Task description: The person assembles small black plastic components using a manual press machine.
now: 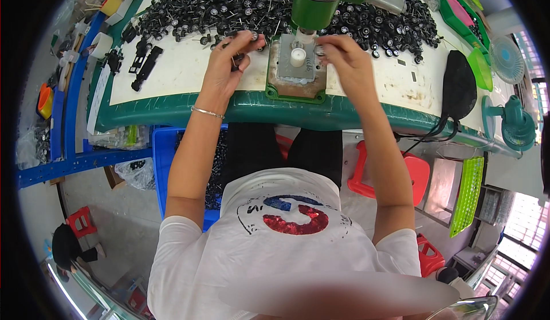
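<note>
Left hand [224, 62]: curled round a small wheel [254, 35], near the press [312, 13].
Right hand [352, 61]: fingertips pinch another wheel [319, 50], likely for control.
White holder [298, 57]: beneath press, presumably for alignment.
Wheel heap [229, 6]: behind, within reach.

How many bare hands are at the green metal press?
2: the bare left hand, left of the green metal press, holding a small black wheel with silver hub; and the bare right hand, right of it, with a small, round silvery part at its fingertips. None hidden.
</note>
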`<action>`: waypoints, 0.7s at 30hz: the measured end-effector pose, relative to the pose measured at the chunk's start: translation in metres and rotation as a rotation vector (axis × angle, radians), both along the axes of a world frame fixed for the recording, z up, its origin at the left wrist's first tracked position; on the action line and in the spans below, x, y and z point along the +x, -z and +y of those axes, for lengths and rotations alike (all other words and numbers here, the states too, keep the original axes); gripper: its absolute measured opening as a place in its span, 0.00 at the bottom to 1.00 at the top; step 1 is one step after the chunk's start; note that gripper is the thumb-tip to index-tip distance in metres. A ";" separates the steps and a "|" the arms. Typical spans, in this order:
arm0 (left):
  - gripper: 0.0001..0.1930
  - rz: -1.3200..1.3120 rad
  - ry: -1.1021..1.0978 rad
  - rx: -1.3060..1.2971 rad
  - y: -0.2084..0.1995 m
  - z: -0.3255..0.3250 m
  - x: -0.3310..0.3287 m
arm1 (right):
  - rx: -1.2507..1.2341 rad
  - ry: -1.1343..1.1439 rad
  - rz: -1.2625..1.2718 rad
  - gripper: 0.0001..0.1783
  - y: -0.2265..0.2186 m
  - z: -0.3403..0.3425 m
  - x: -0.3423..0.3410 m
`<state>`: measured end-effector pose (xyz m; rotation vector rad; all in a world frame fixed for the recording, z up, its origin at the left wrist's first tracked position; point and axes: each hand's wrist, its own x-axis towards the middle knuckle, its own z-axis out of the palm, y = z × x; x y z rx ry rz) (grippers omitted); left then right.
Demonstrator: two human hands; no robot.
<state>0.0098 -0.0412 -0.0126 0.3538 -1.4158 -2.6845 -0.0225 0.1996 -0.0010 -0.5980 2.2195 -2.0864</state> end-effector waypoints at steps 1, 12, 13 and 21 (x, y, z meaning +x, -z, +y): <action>0.08 0.003 0.006 0.007 0.001 0.003 0.001 | 0.007 0.006 0.003 0.09 0.000 -0.009 0.000; 0.08 0.051 0.133 -0.235 -0.012 0.026 0.012 | 0.526 0.064 0.397 0.11 -0.007 -0.032 0.007; 0.08 0.055 0.133 -0.232 -0.014 0.028 0.011 | 0.422 0.016 0.299 0.11 -0.006 -0.030 0.005; 0.09 0.035 0.085 -0.308 -0.007 0.028 0.014 | 0.365 0.005 0.370 0.11 0.002 -0.023 0.005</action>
